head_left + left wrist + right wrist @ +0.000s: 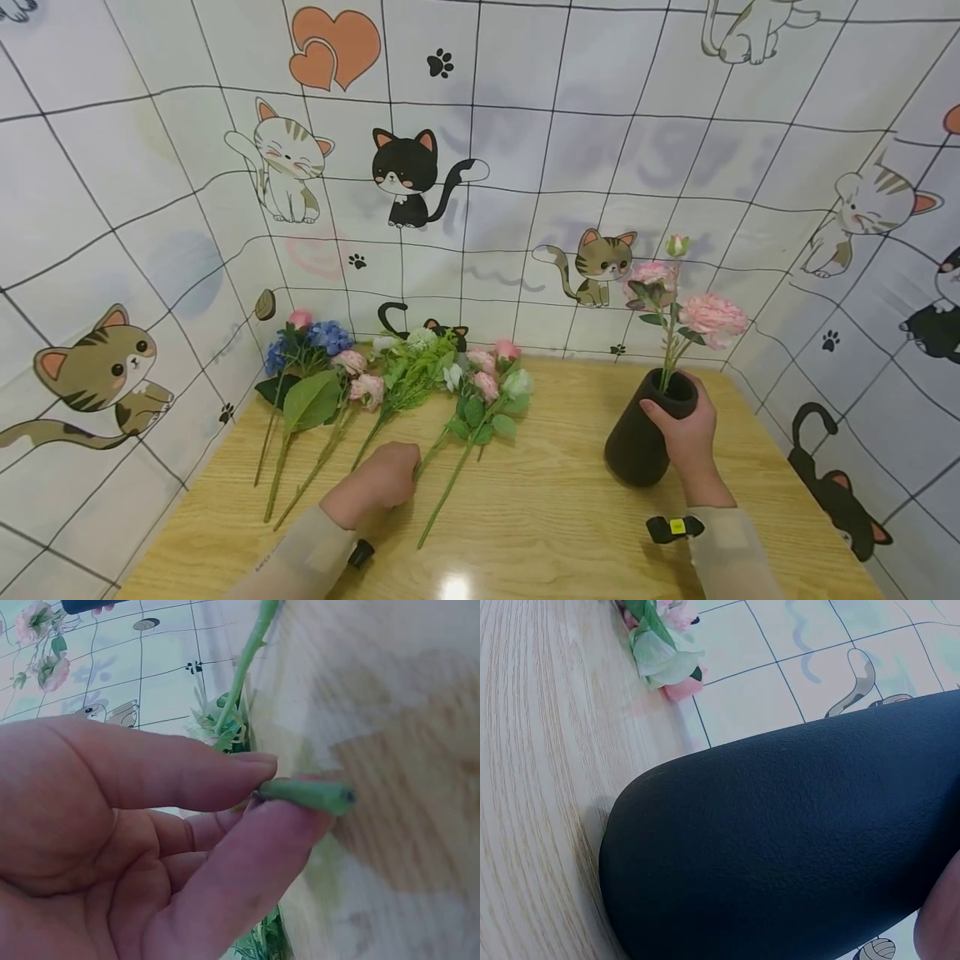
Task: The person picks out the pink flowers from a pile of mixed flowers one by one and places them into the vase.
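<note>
In the head view my left hand [382, 477] is low over the table beside the flower stems. Thumb and finger pinch the cut end of a green flower stem [311, 795], seen close in the left wrist view; its bloom lies within the right-hand cluster, and I cannot tell which one it is. My right hand [692, 427] grips a matte black vase [637, 442] near its rim, the thumb over the front edge. The vase leans to the right, its base at the tabletop. Out of its mouth rises a pink flower spray [712, 318] with two blooms and a bud.
Several artificial flowers lie in a row on the wooden table [555, 500]: blue hydrangea [330, 335], pale pink blooms [367, 390], leafy greenery [416, 375] and a white rose [517, 383]. Cat-printed wall covering [510, 183] encloses the table's back and sides.
</note>
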`<state>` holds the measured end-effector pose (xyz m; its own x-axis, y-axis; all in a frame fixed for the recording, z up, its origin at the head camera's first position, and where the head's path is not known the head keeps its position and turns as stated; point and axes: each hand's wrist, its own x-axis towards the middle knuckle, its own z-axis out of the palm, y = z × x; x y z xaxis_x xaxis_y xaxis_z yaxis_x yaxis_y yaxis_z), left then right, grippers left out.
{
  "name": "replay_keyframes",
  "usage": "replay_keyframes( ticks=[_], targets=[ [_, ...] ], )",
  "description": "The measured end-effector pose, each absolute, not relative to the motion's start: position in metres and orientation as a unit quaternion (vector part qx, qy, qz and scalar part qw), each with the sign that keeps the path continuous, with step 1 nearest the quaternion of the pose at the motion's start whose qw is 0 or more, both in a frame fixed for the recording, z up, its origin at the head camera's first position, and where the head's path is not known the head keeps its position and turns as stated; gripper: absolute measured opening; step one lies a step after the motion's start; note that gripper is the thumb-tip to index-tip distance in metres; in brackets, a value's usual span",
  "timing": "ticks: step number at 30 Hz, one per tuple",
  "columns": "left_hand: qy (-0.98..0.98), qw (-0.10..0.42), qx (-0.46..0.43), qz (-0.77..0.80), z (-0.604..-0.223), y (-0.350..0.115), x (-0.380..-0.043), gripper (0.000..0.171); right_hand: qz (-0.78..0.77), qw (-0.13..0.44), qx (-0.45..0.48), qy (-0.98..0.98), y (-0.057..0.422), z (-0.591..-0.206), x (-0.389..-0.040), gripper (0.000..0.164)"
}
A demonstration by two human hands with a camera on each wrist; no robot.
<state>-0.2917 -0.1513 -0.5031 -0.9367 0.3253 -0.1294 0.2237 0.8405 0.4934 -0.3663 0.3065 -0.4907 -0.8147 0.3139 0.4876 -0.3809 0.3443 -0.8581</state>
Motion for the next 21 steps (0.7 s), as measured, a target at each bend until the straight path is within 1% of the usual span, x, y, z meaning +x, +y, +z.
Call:
replay_keyframes(
  ticks=[3,10,13,17,21],
  targets=[
    [0.952,0.118,0.139,0.245,-0.500,-0.152,-0.292,0.024,0.571,0.306,0.022,-0.762,0.306,-0.491,-0.366,0.068],
    [0.936,0.153,0.130,0.289,-0.496,-0.153,-0.291,0.029,0.571,0.311,0.026,-0.760,0.306,-0.491,-0.366,0.066],
    [0.935,0.152,0.131,0.293,-0.495,-0.154,-0.292,0.032,0.570,0.310,0.022,-0.761,0.306,-0.492,-0.367,0.067],
    [0.936,0.146,0.127,0.294,-0.493,-0.154,-0.292,0.039,0.574,0.308,0.019,-0.759,0.308,-0.493,-0.369,0.067],
    [0.934,0.146,0.126,0.302,-0.492,-0.153,-0.293,0.038,0.577,0.308,0.023,-0.756,0.308,-0.494,-0.369,0.067]
  ],
)
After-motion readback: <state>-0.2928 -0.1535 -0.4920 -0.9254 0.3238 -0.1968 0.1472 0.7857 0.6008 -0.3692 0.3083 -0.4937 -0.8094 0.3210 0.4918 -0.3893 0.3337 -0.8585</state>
